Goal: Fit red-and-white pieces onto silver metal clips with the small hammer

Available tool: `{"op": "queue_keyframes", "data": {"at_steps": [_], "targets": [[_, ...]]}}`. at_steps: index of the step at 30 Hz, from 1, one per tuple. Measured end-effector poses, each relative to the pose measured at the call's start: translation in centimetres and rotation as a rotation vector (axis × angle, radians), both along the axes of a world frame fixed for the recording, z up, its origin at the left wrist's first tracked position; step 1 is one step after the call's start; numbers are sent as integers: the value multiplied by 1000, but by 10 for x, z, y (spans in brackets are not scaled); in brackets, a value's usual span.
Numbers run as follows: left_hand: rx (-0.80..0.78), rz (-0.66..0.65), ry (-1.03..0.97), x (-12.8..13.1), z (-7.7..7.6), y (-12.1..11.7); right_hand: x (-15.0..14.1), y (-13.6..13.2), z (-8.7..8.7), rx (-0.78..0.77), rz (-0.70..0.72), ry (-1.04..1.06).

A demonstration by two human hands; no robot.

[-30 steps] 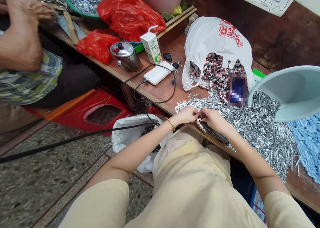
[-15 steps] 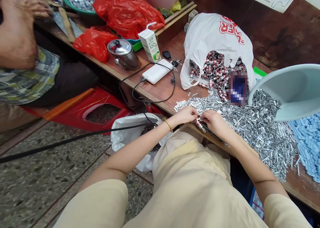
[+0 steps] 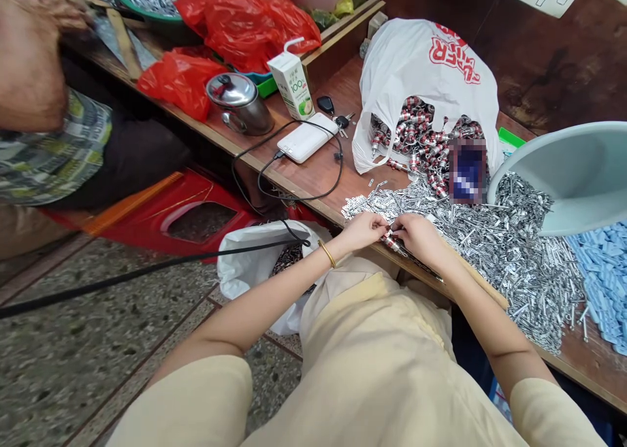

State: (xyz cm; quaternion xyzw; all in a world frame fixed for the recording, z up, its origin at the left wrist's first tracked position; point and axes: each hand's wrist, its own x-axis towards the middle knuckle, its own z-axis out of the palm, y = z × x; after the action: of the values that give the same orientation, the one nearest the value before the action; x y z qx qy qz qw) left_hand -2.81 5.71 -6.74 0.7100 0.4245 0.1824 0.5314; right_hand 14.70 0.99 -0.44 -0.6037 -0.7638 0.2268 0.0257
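Note:
At the front edge of the table, my left hand (image 3: 367,230) is closed, with thumb and fingertips pinched on the top end of a small red-and-silver metal cylinder (image 3: 392,242). Close beside it, my right hand (image 3: 416,233) has its fingers bent together in a pinch at the same end. Whatever the right fingertips grip is too small to make out. The cylinder slants down toward the table edge. Just behind both hands spreads a heap of small flat silver metal pieces (image 3: 470,231). A pale wooden strip (image 3: 480,280) lies beneath my right forearm.
A white plastic bag (image 3: 392,55) holds similar red-and-silver pieces. Right of it are a tipped grey tub (image 3: 588,172) and light-blue pieces (image 3: 600,283). Leftward are a white power bank (image 3: 307,138), drink carton (image 3: 292,87), metal mug (image 3: 245,110) and another person's arm (image 3: 32,68).
My right fingertips have come slightly closer to the left ones, and the cylinder has shifted a little. More of the wooden strip shows. The whole view has moved slightly.

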Motion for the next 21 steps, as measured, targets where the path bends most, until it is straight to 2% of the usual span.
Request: {"op": "queue_keyframes", "data": {"at_steps": [2,4,9,11,16,21], "targets": [[64,-9,48,-1,4,1,-1,1,4,-13,20,-52],[47,-40,45,-2,4,5,-2,2,6,-22,31,-98],[-250,-77,-165,-1,-8,13,-1,6,5,-37,69,-137],[-270,-65,-189,-1,-12,13,-1,6,5,-35,74,-135],[-49,40,-123,-3,-8,-3,-4,-3,6,31,51,-152],[137,146,-211,-6,-4,-31,-10,-22,-10,184,38,-235]]}}
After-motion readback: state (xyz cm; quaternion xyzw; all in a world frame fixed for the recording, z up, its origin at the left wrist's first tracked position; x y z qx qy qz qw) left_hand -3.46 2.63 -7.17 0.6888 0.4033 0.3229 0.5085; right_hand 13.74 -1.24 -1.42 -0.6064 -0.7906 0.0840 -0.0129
